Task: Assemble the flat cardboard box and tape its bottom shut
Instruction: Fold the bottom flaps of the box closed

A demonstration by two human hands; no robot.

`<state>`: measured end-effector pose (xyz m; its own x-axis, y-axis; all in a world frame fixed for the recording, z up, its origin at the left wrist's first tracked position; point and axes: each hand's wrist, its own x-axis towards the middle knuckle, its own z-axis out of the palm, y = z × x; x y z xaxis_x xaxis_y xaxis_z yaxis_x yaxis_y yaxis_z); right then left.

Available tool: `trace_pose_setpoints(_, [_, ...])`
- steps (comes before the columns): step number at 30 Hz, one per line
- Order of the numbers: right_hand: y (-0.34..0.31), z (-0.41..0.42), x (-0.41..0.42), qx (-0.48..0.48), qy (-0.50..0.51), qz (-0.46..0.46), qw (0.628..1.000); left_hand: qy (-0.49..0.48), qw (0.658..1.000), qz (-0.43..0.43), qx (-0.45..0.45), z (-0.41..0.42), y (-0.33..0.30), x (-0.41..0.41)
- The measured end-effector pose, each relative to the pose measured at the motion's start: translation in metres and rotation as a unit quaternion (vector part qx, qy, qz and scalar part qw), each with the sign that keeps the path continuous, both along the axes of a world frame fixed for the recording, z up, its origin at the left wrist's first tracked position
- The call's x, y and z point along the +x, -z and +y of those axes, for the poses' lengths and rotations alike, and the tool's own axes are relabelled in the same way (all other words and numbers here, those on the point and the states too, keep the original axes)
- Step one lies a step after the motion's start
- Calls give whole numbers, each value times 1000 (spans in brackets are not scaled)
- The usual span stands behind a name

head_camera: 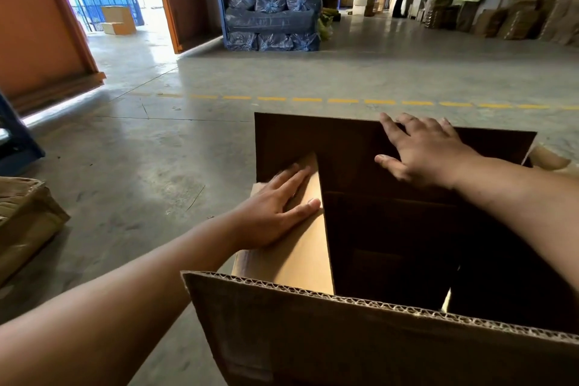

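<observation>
Head view looks down on an opened-up cardboard box (360, 332) standing on the concrete floor (150, 166), its flaps raised and its dark inside showing. At the box's left side, the left hand (275, 213) lies flat on the pale left flap (300, 247), fingers straight and close together, gripping nothing, with the flap tilted inward. At the box's far side, the right hand (423, 150) presses on the upright far flap (313, 144), fingers spread wide and curling over its top edge. Beyond the box, a dashed yellow line (344, 101) crosses the floor. Further beyond stand blue wrapped bales (275, 9).
</observation>
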<state>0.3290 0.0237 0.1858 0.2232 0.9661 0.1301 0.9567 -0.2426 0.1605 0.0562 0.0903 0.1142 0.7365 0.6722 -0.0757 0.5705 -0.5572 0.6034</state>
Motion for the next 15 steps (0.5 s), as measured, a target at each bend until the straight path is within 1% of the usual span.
trace_pose_setpoints(4, [-8, 7, 0, -43, 17, -2, 999, 35, 994, 65, 79, -10, 11, -1])
trace_pose_setpoints(7, [-12, 12, 2, -63, 11, -24, 998, 36, 992, 75, 92, -11, 16, 1])
trace_pose_setpoints(9, [-14, 13, 3, -73, 7, -34, 997, 43, 988, 102, 103, -8, 18, 1])
trace_pose_setpoints(12, [-11, 10, 4, -57, 4, -40, 998, 63, 976, 160, 133, -8, 23, -3])
trace_pose_setpoints(15, [-1, 6, 0, -32, 14, -22, 999, 63, 972, 178, 143, -9, 24, -4])
